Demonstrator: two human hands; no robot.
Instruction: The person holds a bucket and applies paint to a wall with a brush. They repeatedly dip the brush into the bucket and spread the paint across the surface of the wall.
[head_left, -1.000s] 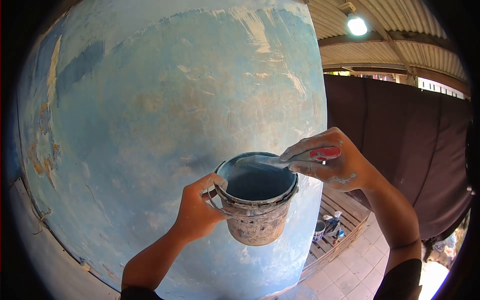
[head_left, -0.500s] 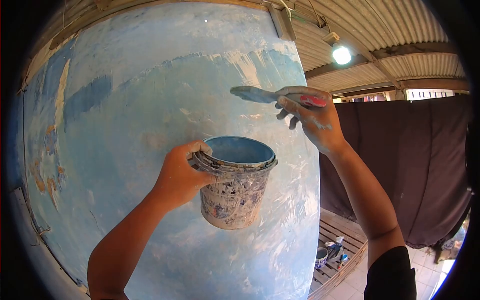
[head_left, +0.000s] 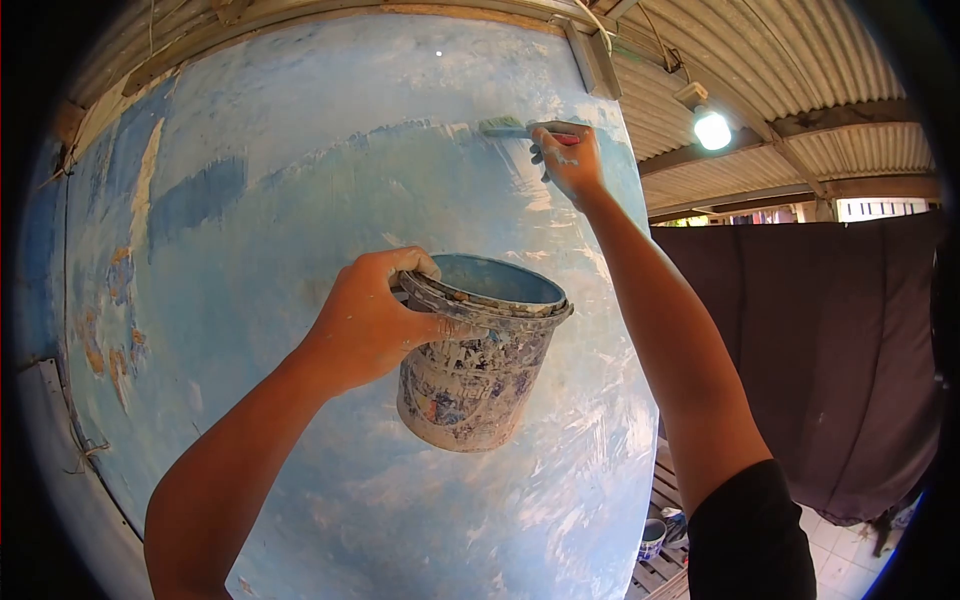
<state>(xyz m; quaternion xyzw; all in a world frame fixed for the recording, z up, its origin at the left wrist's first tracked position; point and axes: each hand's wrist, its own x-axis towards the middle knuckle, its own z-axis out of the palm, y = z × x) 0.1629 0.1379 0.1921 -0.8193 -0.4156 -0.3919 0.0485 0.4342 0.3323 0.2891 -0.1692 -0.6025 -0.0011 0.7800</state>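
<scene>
My left hand (head_left: 385, 310) grips the rim of a paint-crusted bucket (head_left: 470, 385), its thumb and fingers closed around the edge. The bucket hangs slightly tilted in front of the wall, its inside coated blue; how much paint it holds is hidden. Higher up, my right hand (head_left: 567, 158) is closed around the handle of a paintbrush (head_left: 510, 132), which has some red on it. The bristles appear to touch the wall (head_left: 330, 220) near the upper edge of a darker blue-green painted area. Paint smears mark the back of my right hand.
A lit bulb (head_left: 712, 130) hangs under the corrugated roof (head_left: 820, 60) at right. Beyond the wall's right edge hangs a dark curtain (head_left: 800, 350). Low down, a small bucket (head_left: 652, 540) stands on a slatted surface. Peeling patches (head_left: 120, 340) show on the wall's left.
My right hand has moved up and forward with the paintbrush, from above the bucket to the wall. The bucket, still in my left hand, is tilted a little more.
</scene>
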